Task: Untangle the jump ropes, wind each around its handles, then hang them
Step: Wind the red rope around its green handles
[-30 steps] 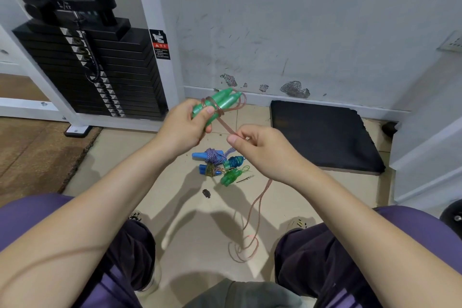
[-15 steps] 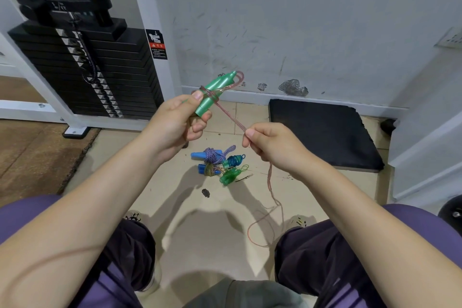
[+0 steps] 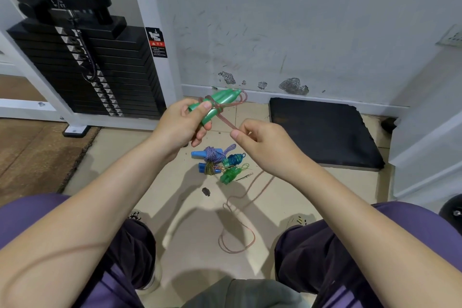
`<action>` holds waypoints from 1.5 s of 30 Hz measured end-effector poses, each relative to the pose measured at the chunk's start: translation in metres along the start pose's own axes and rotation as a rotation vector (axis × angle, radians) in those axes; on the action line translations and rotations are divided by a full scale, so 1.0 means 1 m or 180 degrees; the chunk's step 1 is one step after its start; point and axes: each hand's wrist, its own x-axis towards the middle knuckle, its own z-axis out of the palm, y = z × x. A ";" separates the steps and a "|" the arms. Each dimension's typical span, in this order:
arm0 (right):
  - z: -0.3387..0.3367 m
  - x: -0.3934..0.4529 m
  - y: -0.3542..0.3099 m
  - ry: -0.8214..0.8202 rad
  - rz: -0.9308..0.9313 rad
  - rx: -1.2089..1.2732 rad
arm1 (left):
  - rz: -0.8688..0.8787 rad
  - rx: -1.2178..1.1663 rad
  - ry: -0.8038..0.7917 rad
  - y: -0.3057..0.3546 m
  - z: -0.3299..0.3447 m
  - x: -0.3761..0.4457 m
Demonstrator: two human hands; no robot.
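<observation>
My left hand grips a pair of green jump-rope handles held side by side, with a few turns of pink rope around them. My right hand pinches that pink rope just right of the handles. The slack of the rope trails down to loose loops on the floor between my knees. Several wound jump ropes with blue and green handles lie in a small pile on the floor below my hands.
A black weight stack in a white frame stands at the left. A black foam mat lies against the wall at the right. A brown mat covers the floor at far left. My legs frame the tiled floor.
My left hand has turned the green handles and lowered them slightly. My right hand slid up the pink rope toward the handles, and the slack on the floor has shifted.
</observation>
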 end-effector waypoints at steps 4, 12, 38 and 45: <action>-0.012 0.003 0.006 0.0179 -0.0096 -0.0179 | -0.0064 0.0418 -0.0296 -0.001 0.002 -0.002; -0.018 0.003 0.016 0.0387 -0.0730 -0.0028 | -0.0110 0.0908 -0.1455 0.005 0.010 -0.017; -0.017 -0.006 0.006 0.0370 -0.0893 0.0471 | -0.0694 -0.0105 -0.2768 0.005 -0.003 -0.017; -0.021 -0.002 0.010 0.0424 -0.1007 0.0064 | -0.0720 -0.0412 -0.0959 -0.001 0.001 -0.005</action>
